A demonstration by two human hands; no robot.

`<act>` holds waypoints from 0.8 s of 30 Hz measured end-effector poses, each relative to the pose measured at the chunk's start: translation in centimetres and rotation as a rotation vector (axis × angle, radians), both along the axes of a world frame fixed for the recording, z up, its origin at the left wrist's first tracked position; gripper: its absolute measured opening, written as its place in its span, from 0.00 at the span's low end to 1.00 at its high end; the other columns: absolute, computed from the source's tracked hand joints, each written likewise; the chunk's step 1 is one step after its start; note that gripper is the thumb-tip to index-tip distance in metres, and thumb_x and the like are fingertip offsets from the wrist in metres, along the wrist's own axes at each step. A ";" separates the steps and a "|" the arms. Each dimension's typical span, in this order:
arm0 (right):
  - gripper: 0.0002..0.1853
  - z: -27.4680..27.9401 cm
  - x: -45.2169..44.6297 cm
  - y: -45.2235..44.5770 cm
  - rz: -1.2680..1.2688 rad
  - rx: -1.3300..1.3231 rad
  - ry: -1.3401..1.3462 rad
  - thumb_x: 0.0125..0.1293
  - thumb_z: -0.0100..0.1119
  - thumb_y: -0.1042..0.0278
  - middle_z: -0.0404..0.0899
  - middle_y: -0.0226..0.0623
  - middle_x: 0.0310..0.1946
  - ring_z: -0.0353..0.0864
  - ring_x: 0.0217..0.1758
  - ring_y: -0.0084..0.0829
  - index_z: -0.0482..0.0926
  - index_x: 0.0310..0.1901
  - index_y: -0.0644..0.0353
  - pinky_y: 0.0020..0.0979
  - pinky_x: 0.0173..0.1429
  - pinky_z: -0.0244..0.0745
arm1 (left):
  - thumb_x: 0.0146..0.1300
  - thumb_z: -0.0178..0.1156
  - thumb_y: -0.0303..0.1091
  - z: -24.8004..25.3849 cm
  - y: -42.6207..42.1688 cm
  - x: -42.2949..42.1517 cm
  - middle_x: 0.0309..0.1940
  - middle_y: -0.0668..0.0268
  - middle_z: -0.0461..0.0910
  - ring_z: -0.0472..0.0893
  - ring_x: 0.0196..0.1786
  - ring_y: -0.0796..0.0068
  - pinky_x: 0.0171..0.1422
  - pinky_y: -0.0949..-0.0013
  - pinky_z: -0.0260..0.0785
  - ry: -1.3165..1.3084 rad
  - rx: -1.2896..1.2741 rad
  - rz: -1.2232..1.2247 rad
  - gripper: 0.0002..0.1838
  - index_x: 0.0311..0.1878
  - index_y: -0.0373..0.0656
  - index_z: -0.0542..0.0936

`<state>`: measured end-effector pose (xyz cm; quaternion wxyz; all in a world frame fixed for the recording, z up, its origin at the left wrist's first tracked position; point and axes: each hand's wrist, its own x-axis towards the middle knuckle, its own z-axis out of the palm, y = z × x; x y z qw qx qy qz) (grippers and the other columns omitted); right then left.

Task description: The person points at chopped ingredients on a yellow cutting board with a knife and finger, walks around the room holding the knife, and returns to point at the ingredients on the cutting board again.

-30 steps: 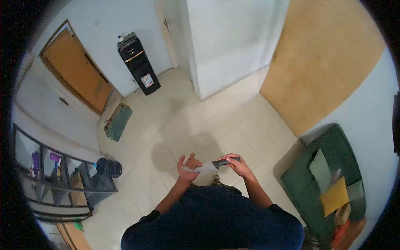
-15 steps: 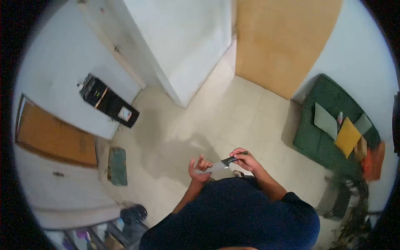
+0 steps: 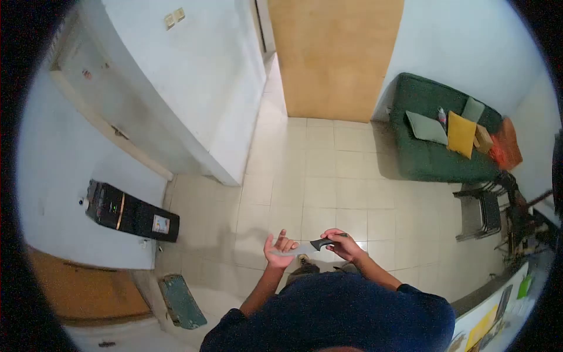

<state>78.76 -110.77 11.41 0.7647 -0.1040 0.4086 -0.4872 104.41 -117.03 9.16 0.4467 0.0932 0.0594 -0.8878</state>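
Lower centre: our right hand [image 3: 346, 247] grasps the knife [image 3: 320, 243]; our left hand [image 3: 278, 256], unclenched, should meet only its flat.

The view has swung round: the green sofa [image 3: 422, 158] has gone from lower right to upper right, the tan panel [image 3: 334, 58] from upper right to top centre, and the black water dispenser [image 3: 138, 217] from upper left down the left side. Wall switches [image 3: 175, 18] have appeared at upper left, a white surface [image 3: 472, 320] at lower right; the lower-left shelf has left the frame
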 end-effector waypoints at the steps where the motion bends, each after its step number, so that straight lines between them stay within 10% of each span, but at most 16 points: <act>1: 0.09 0.3 0.9 0.8 -0.033 0.004 0.023 0.68 0.60 0.68 0.82 0.32 0.48 0.77 0.52 0.27 0.79 0.48 0.52 0.34 0.53 0.72 | 0.67 0.47 0.55 0.1 0.1 0.6 0.13 0.75 0.53 0.56 0.20 0.78 0.44 0.67 0.56 -0.009 0.028 -0.028 0.28 0.51 0.40 0.81; 19: 0.11 -1.0 11.3 10.8 -0.659 -0.096 0.132 0.66 0.62 0.66 0.82 0.36 0.48 0.79 0.52 0.30 0.78 0.49 0.54 0.33 0.53 0.74 | 0.66 0.48 0.53 -1.0 -2.8 2.1 0.13 0.75 0.51 0.55 0.19 0.78 0.43 0.67 0.57 0.130 0.080 -0.627 0.28 0.50 0.36 0.80; 24: 0.12 -3.4 20.5 14.5 -1.006 -0.253 0.004 0.59 0.60 0.80 0.81 0.39 0.43 0.79 0.51 0.37 0.78 0.45 0.59 0.38 0.59 0.73 | 0.67 0.45 0.53 -1.5 -0.6 7.7 0.12 0.75 0.51 0.56 0.19 0.78 0.44 0.68 0.58 0.140 0.019 -0.810 0.29 0.50 0.35 0.81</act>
